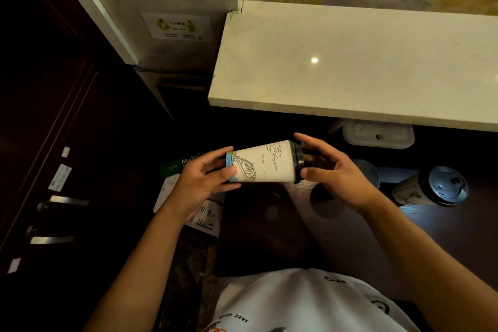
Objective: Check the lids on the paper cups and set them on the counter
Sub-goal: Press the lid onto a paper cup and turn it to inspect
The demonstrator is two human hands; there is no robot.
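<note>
Paper cup (262,163) lies sideways, held below the counter (350,62) near edge. Left hand (207,178) grips its base; right hand (331,170) fingers curl round the black lid (298,160). A loose lid risks spilling.

White printed T-shirt (310,302), bare forearms

cup (265,163): matt printed paper
lid (298,160): dark smooth plastic
counter (350,67): pale polished stone, glossy
handles (68,200), 9 o'clock: brushed metal
shirt (310,302): white cloth
</note>
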